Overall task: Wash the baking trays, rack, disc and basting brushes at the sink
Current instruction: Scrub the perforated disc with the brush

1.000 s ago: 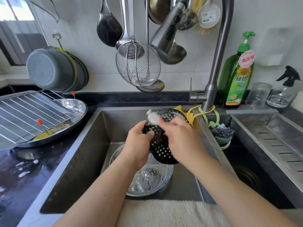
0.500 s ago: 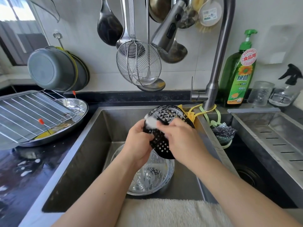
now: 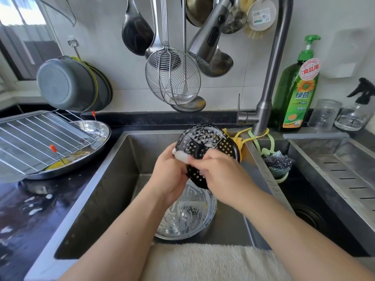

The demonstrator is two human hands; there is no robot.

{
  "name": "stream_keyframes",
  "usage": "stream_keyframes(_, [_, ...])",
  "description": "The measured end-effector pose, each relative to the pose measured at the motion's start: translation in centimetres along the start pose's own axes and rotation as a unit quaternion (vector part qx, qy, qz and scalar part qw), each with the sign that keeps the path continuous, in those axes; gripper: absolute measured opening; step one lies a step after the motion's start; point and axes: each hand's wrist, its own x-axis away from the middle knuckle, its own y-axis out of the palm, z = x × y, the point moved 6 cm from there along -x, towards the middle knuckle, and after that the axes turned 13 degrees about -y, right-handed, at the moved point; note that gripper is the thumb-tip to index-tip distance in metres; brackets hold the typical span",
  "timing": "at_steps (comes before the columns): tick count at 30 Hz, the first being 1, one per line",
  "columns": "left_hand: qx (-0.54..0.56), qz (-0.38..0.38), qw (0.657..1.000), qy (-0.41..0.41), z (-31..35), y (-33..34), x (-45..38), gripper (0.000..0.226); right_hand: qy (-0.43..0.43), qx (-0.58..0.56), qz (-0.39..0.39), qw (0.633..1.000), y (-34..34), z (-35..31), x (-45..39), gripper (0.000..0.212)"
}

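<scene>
The left hand (image 3: 170,175) and the right hand (image 3: 218,172) met in the middle of the frame, above the sink (image 3: 105,179). The left hand gripped the lower left edge of the black perforated disc (image 3: 209,141), with fingers curled behind it. The right hand pinched a small white sponge (image 3: 181,156) and pressed it on the left part of the disc, just beside the left thumb. The disc stood tilted, its face turned toward the camera, and white foam covered its upper part. Below the hands, at the bottom of the sink, lay a glass bowl (image 3: 188,220) with some foam in it. At the left of the frame, on the dark wet counter (image 3: 30,209), a wire rack (image 3: 40,136) rested tilted over a round metal tray (image 3: 89,142). The faucet (image 3: 267,88) rose at the upper right of the sink, and a green bottle of dish soap (image 3: 296,94) stood just beside it. A wire skimmer (image 3: 172,78) hung on the wall in the upper middle. A pale towel (image 3: 213,262) lay along the front edge of the sink, at the bottom of the frame.
</scene>
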Motion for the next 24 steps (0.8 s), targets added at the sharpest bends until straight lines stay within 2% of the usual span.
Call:
stream_keyframes(3, [-0.014,-0.003,1.0,-0.01,-0.4,0.5,0.0,0.067,0.035,0.029,0.038,0.998,-1.0,0.9,-0.5,0.06])
stream_keyframes(7, [0.031,0.015,0.999,-0.017,-0.1,-0.6,-0.4,0.057,-0.002,0.017,-0.049,0.999,0.8,-0.4,0.3,0.062])
stream_keyframes(10, [0.07,0.007,0.997,-0.031,-0.4,-0.6,-0.3,0.04,0.025,0.031,-0.013,0.999,0.3,0.6,-0.5,0.062])
stream_keyframes(12, [0.077,0.023,0.996,-0.049,-0.8,-0.4,-0.3,0.019,0.029,0.041,-0.014,0.999,0.2,0.4,-0.6,0.056])
stream_keyframes(17, [0.096,0.078,0.991,-0.042,-0.1,-1.6,-0.3,0.044,0.021,0.023,-0.073,0.997,1.2,0.5,0.9,0.06])
stream_keyframes(22, [0.074,0.097,0.991,-0.056,-0.9,-1.0,0.1,0.04,0.062,0.049,0.005,0.997,-0.1,1.7,-0.6,0.061])
stream_keyframes(24, [0.057,0.09,0.993,-0.041,-0.8,-0.9,0.2,0.043,0.055,0.048,-0.001,0.997,-0.1,1.3,-0.4,0.062])
